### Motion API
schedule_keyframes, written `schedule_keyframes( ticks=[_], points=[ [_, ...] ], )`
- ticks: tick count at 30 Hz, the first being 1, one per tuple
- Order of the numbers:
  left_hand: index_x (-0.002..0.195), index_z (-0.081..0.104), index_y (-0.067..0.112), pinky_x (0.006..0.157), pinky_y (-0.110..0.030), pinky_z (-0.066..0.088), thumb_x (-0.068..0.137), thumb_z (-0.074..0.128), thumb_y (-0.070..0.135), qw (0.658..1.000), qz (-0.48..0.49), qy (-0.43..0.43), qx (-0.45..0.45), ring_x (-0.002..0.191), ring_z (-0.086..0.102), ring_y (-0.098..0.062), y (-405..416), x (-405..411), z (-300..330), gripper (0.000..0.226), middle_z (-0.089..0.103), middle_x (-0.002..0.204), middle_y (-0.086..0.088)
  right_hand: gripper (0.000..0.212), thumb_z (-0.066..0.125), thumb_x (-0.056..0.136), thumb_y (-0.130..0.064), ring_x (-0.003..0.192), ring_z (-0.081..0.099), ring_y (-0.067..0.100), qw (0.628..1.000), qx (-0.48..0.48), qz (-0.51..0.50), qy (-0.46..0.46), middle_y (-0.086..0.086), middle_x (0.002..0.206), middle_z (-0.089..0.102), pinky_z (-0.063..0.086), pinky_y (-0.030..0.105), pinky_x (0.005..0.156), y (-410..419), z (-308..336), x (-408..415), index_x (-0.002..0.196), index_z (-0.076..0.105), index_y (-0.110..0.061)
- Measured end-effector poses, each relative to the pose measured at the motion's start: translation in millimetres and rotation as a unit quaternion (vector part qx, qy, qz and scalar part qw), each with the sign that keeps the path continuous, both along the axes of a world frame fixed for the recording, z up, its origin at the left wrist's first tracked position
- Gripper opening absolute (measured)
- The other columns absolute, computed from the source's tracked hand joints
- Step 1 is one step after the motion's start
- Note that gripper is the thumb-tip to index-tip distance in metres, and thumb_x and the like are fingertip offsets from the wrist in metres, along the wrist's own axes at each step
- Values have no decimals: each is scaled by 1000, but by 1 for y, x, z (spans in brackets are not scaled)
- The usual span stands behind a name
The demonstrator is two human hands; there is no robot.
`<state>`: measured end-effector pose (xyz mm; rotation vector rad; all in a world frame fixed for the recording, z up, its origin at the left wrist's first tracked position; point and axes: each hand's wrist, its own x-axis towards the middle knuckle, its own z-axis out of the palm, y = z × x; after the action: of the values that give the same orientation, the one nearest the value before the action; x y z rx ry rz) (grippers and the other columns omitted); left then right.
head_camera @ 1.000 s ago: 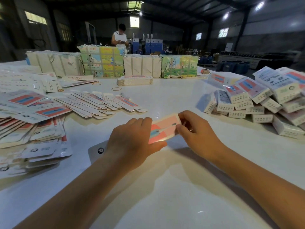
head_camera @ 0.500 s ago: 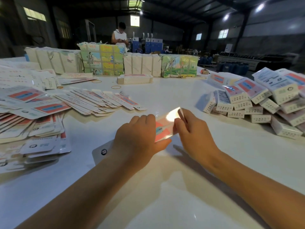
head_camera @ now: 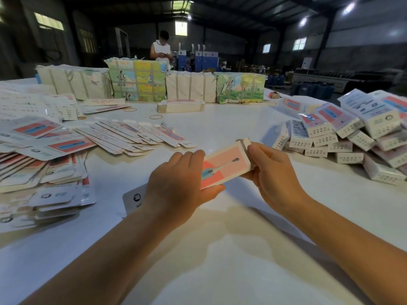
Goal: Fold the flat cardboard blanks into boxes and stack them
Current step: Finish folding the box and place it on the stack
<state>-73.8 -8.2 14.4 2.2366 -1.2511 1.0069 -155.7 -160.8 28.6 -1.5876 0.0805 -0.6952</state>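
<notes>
I hold one white carton with a pink panel and a toothbrush picture [head_camera: 224, 167] above the white table [head_camera: 220, 271], just ahead of me. My left hand [head_camera: 178, 183] grips its near end, fingers curled over the top and thumb underneath. My right hand [head_camera: 272, 175] pinches the far end, where a small end flap [head_camera: 245, 142] sticks up. Flat printed blanks [head_camera: 44, 146] lie fanned and piled on the left. Folded boxes [head_camera: 343, 137] are heaped on the right.
Strapped bundles of paper-wrapped stock [head_camera: 136, 81] line the far table edge, with a small banded stack of blanks [head_camera: 180, 105] in front. Rubber bands [head_camera: 156, 117] lie loose nearby. A person [head_camera: 160, 50] stands beyond the table. One blank's tab [head_camera: 134, 200] pokes out under my left wrist.
The carton has gone from tilted and glare-lit to lying flatter, its picture face up. My right hand has shifted to the far end, where the end flap now stands up.
</notes>
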Motion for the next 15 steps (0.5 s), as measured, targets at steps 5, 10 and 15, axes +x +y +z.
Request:
schedule_keyframes(
  ticks=[5,10,15],
  points=[
    [94,67,-1,43,-29,47,57,82,49,1000,3,-7,10,57,60,-30,-1,0,0,64,65,72,-13,57,36,101,-8,76,69,8,1000,-24,11,-7,-8,76,73,54,18,68,-1,-1,0,73,76,-37],
    [96,67,-1,44,-30,48,57,82,49,1000,0,-7,7,57,61,-29,0,0,-1,65,66,74,-13,45,37,96,-1,69,65,8,999,-33,7,-2,-4,68,68,54,20,66,-8,-5,1,79,74,-19],
    [98,66,-2,46,-32,51,59,80,49,1000,-11,-12,13,59,62,-31,1,2,-1,66,67,77,-15,29,39,95,0,69,61,12,1000,-22,-5,8,2,67,63,56,23,66,-12,-4,4,94,63,-17]
  ],
)
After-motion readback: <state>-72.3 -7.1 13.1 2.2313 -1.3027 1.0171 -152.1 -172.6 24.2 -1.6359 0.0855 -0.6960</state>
